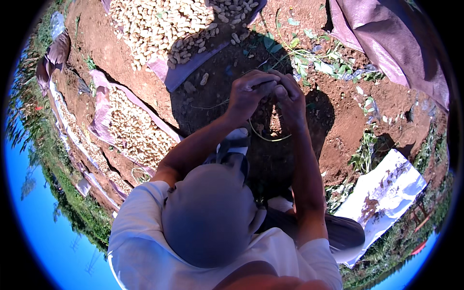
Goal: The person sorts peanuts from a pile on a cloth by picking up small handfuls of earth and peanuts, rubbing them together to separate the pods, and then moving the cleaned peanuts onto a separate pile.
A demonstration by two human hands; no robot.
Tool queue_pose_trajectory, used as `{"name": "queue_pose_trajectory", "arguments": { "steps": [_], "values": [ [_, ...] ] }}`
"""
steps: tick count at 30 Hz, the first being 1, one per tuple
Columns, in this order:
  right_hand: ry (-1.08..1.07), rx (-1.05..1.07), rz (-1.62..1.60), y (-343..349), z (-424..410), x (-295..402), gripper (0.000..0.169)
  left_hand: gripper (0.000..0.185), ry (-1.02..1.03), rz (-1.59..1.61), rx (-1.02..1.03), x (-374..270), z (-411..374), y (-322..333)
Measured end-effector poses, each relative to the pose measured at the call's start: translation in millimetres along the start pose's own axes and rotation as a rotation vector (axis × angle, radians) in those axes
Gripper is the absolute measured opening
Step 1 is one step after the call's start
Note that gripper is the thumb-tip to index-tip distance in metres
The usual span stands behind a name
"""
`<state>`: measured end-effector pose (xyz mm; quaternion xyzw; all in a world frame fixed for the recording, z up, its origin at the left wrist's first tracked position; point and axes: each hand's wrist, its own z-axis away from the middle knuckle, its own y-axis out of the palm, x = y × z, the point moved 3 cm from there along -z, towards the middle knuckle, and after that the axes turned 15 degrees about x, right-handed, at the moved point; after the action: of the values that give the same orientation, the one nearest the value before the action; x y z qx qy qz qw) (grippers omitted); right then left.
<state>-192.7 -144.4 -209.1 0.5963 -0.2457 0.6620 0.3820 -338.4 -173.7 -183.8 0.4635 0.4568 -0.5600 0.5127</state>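
Note:
My left hand [250, 88] and my right hand [291, 96] meet in front of me, above shaded soil. Both have curled fingers, with the fingertips close together or touching. Whatever may lie between the fingers is hidden. A thin pale plant stem [270, 140] curves below the hands, and I cannot tell whether either hand holds it. Beyond the hands, a heap of peanuts in their shells [163, 25] lies on a purple woven sheet [195, 67]. One loose peanut [204, 79] rests on the soil to the left of my left hand.
More peanuts [137, 127] cover a second woven sheet [99, 119] at left. Cut green plants [308, 61] lie beyond my right hand. A large purple sheet [391, 40] is bunched at upper right. A soil-stained white sheet [384, 195] lies at right, near my bent knee [344, 232].

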Motion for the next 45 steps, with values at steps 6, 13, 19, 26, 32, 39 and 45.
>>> {"name": "queue_pose_trajectory", "arguments": {
  "steps": [6,13,19,26,32,39,45],
  "values": [
    [0.153,-0.029,-0.511,12.1,9.3,-12.8,0.043,0.017,0.034,0.083,-0.012,1.0,-4.3,-1.2],
    [0.111,-0.134,-0.419,15.3,14.2,-7.8,0.042,0.022,0.021,-0.074,0.102,-8.6,-6.4,-2.9],
    [0.127,-0.178,-0.381,14.7,16.3,-5.8,0.044,0.025,0.114,-0.235,0.114,-21.3,-8.2,-0.9],
    [0.066,-0.159,-0.308,12.9,20.5,-2.2,0.041,0.026,0.086,-0.311,0.02,-27.1,2.8,14.7],
    [0.002,-0.383,-0.094,19.2,23.5,-0.9,0.04,0.026,0.176,-0.311,-0.073,-23.7,2.8,32.3],
    [0.011,-0.398,-0.083,21.1,26.4,-9.0,0.038,0.023,0.134,-0.324,-0.09,-18.2,4.4,38.8],
    [0.114,-0.273,-0.346,15.6,21.7,-21.5,0.036,0.024,0.029,-0.179,-0.052,-6.6,1.0,32.1]
  ]
}}
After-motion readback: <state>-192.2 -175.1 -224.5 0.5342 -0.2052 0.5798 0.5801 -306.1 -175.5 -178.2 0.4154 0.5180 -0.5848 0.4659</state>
